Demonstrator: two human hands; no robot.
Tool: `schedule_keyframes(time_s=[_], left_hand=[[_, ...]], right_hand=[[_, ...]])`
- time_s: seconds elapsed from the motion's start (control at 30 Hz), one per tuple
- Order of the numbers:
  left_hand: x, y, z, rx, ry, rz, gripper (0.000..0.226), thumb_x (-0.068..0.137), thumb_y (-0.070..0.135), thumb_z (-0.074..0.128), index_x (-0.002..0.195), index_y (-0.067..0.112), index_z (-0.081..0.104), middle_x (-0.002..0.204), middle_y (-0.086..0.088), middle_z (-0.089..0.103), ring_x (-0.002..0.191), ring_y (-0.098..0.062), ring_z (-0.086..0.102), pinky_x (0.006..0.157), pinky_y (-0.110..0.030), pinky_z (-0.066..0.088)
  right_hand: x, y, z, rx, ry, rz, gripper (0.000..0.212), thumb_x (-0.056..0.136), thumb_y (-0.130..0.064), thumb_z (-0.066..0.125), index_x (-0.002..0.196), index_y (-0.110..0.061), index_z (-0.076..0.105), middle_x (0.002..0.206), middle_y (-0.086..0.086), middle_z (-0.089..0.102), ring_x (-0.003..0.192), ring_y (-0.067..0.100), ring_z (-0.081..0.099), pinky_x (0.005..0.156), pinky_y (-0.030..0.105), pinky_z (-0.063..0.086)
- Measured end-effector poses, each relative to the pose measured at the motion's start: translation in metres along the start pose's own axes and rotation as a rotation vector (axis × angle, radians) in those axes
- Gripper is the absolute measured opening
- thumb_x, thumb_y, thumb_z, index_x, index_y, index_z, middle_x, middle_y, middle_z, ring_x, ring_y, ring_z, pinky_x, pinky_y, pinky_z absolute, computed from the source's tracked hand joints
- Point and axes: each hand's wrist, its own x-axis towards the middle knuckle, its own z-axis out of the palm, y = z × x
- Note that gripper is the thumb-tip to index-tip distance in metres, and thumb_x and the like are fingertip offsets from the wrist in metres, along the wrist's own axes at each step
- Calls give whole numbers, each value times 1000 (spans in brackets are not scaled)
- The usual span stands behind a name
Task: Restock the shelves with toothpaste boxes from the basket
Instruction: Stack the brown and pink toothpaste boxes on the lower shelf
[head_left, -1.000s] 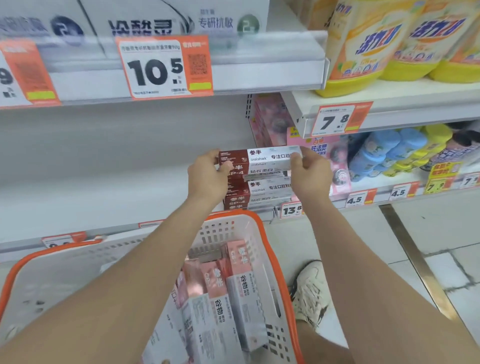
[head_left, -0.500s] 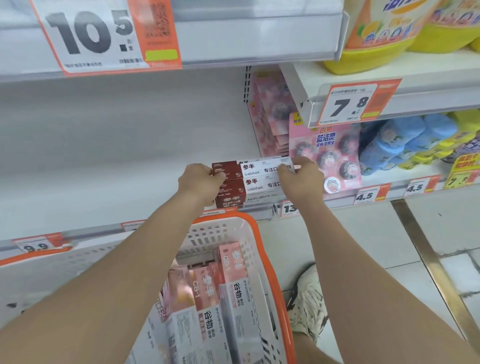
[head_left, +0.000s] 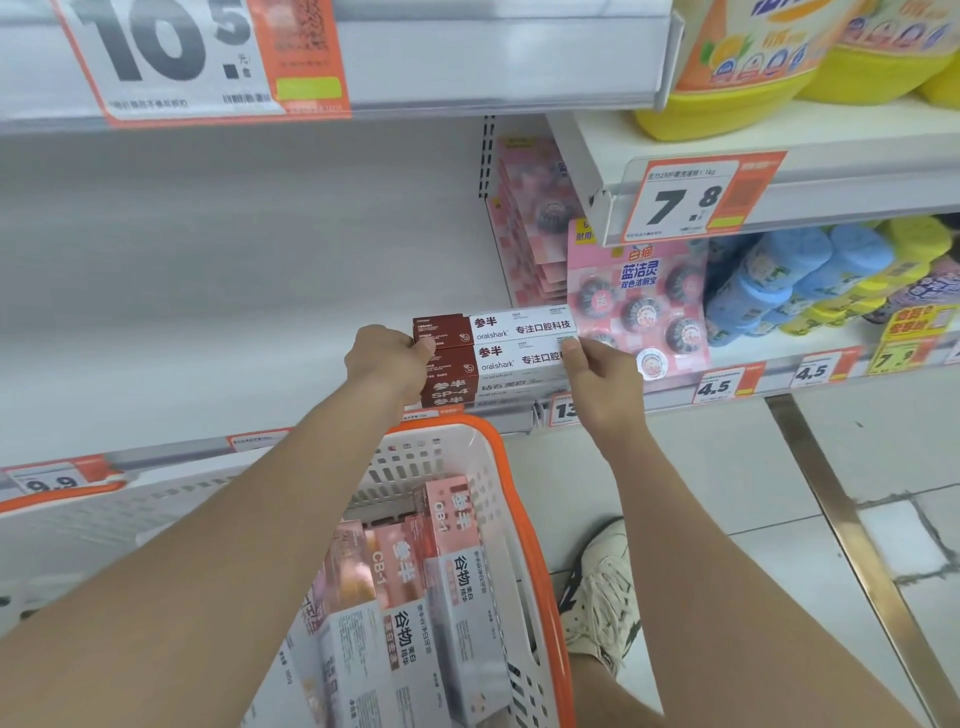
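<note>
Both hands at the white metal shelf (head_left: 218, 332), near its right end. Left hand (head_left: 387, 364) pinches the dark-red end, right hand (head_left: 605, 371) the white end, of a long red-and-white cardboard toothpaste box (head_left: 511, 358); fingers closed on it. Long axis runs left-right along the shelf edge, red end pointing left. It sits on a stack of like boxes, beside another matching box (head_left: 493, 327). Below: white plastic basket with orange rim (head_left: 524, 499) holding pink-and-grey toothpaste boxes (head_left: 415, 597).
</note>
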Motion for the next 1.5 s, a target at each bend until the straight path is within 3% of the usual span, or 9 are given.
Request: schedule_keyframes(time_s=[0.3,0.5,0.6,0.7,0.97,1.1,1.17,1.3,1.5], left_hand=[[-5,-3,-2,-20,13,32,37,99,28,74,66,21,57,99,-16,74,96,-39,75,90,-52,63],[-8,-8,-2,-50,36,55,37,99,29,73,66,19,59,97,-15,75,96,-39,74,88,-54,63],[-10,-7,-2,-64,39,46,38,100,28,72,66,20,60,87,-6,70,97,-38,74,91,-52,62],[-10,-8,-2,-60,32,52,38,101,29,71,65,21,61,87,-7,72,95,-37,74,90,-52,63],[-10,-8,-2,-9,24,76,35,101,33,70,69,20,66,87,-7,73,92,-35,74,87,-46,63],[-21,-5,-10,251,78,222,37,106,41,59,92,8,70,89,-6,67,88,-32,61,77,-34,44],[-37,-8,-24,318,107,446,24,107,34,58,97,16,71,95,-2,70,93,-26,63,82,-31,45],[-88,-34,-70,436,69,890,14,104,24,54,98,20,67,94,5,62,90,-14,58,82,-34,49],[-134,-133,-151,569,30,716,27,95,43,47,85,27,66,81,9,64,78,-18,62,72,-38,54]], right_hand=[[-5,1,4,16,34,0,50,108,-29,52,63,-19,32,55,-11,30,59,11,27,56,29,24],[-5,2,7,-9,44,14,45,108,-30,50,65,-19,40,58,-10,38,60,14,34,60,33,30],[-4,5,10,28,37,32,26,108,-32,48,94,-18,66,79,-11,65,74,10,58,69,30,46],[-5,6,13,44,51,47,28,107,-34,48,119,-18,69,93,-10,71,86,13,65,78,30,50],[-4,5,11,25,55,21,22,107,-30,49,98,-20,67,86,-7,68,81,13,61,73,30,45],[-18,-17,14,-4,334,48,31,105,-25,48,128,-11,65,100,-4,69,91,13,61,83,26,45],[-31,-37,18,13,466,8,32,98,-15,46,116,-13,72,91,-3,71,82,15,63,76,30,50],[-69,-81,34,-123,305,-340,27,83,-13,46,82,-12,73,77,2,70,74,23,63,68,37,48],[-138,-101,66,-356,-136,-433,28,86,-24,42,76,-18,68,66,0,68,62,29,63,60,36,52]])
